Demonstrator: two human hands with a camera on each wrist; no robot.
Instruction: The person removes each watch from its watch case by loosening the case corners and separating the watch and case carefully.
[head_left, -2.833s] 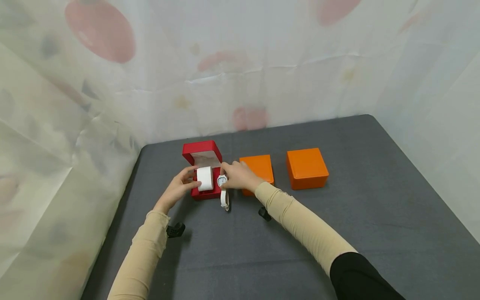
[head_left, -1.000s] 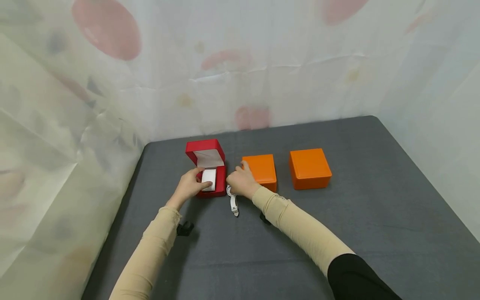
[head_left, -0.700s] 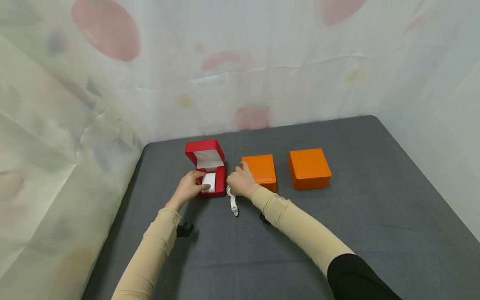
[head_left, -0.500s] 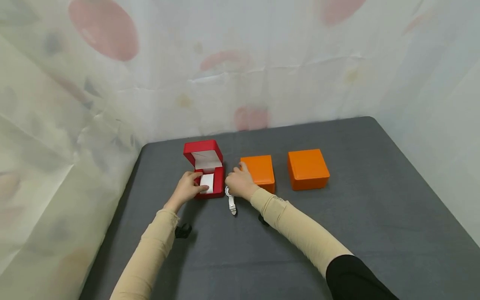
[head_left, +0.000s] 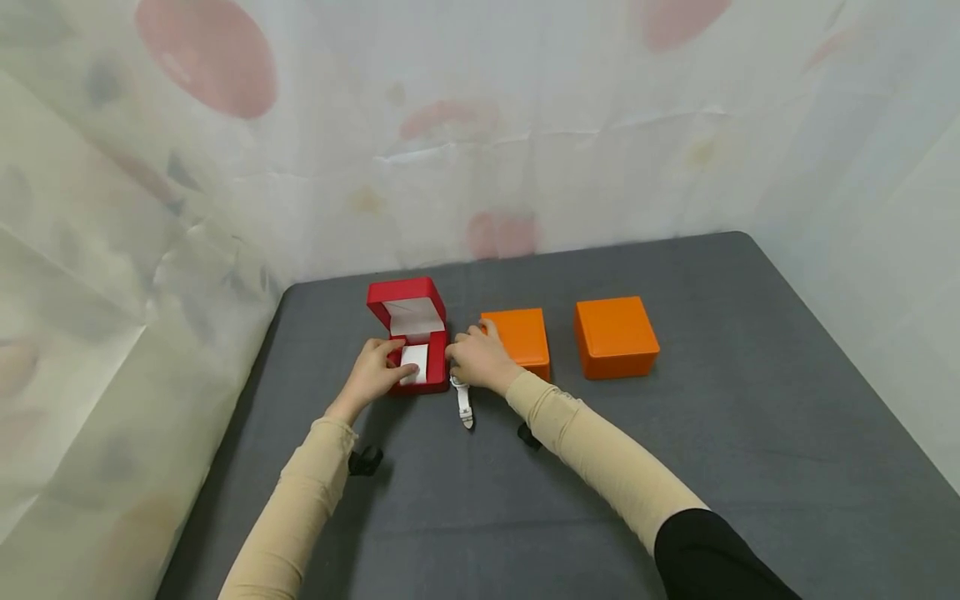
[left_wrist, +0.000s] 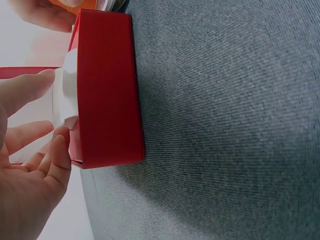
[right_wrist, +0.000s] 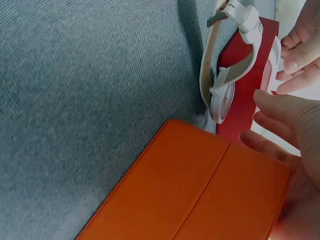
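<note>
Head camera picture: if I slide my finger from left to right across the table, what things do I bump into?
Red box with its lid up → white watch lying on the table → first orange box → second orange box.

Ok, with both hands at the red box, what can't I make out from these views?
- Watch face: head view, hidden by the right hand; edge-on in the right wrist view.
- Left hand grip on the white cushion: fingers cover it.
- Orange boxes: lids closed, contents hidden.
- Red box interior: left wrist view, blocked by its wall.
</note>
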